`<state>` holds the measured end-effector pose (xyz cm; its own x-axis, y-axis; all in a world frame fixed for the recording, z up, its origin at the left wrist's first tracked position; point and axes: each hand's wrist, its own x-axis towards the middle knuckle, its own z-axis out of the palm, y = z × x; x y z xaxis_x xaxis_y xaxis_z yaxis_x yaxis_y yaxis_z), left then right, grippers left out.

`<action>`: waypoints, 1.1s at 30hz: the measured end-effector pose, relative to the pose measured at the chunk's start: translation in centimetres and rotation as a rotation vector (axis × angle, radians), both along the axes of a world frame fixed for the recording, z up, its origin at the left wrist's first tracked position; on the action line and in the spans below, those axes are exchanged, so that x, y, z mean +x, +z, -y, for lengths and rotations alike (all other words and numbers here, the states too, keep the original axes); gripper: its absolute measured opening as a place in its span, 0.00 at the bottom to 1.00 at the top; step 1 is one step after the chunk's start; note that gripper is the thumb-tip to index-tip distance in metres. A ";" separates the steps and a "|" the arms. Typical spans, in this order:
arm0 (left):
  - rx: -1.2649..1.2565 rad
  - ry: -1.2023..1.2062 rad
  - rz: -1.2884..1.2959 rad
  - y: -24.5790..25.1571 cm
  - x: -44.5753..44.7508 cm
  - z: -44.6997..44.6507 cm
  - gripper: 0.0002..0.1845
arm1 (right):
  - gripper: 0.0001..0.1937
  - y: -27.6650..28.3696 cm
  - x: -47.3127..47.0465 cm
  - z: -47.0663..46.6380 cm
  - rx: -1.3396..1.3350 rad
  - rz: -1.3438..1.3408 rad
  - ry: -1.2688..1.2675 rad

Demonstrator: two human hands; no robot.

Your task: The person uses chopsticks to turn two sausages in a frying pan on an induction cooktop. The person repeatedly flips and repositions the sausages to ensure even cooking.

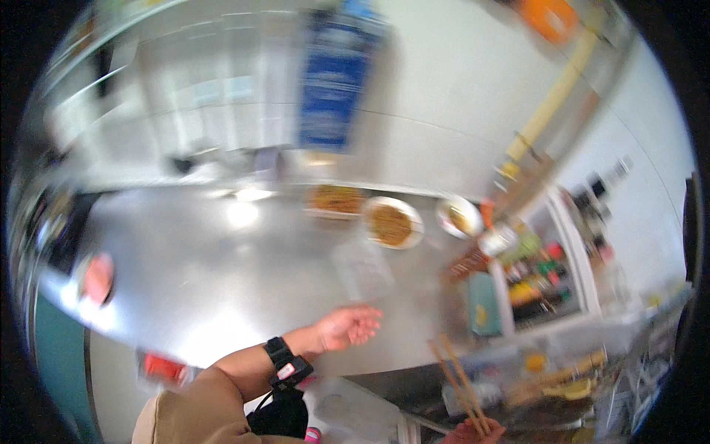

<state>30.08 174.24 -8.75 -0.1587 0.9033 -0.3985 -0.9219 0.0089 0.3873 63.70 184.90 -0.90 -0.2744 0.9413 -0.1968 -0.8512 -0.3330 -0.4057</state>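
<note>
My left hand [350, 328] hovers over the front part of a stainless steel counter [266, 288], fingers loosely curled with nothing between them; a black device is strapped to that wrist. At the bottom edge of the view my right hand [476, 432] grips a pair of wooden chopsticks [461, 386], their tips pointing up and away. Beyond my left hand lies a clear plastic container or lid [363, 269], blurred. Behind it stand a white bowl of brownish food [391, 225], a rectangular container of similar food [335, 201] and a smaller white bowl [459, 217].
A white-framed bin [579, 266] of colourful packets stands at the right, beside a teal box [483, 304]. Below it are tubs and utensils. A pink item [99, 278] sits at the counter's left end. A blue panel [335, 83] hangs on the wall behind.
</note>
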 end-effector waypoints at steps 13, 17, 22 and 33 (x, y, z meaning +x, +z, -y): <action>-0.276 1.493 0.213 5.1 48.5 52.4 0.11 | 0.14 6.3 0.2 22.1 0.538 0.202 0.903; -0.088 1.748 0.092 5.5 55.0 58.7 0.12 | 0.16 7.9 0.0 33.7 0.633 0.202 1.005; -0.083 1.891 0.031 6.5 59.0 67.7 0.12 | 0.18 7.9 1.1 48.2 0.762 0.093 1.168; -0.198 2.046 0.202 8.5 67.3 92.6 0.03 | 0.17 7.4 0.1 74.8 0.818 -0.020 1.211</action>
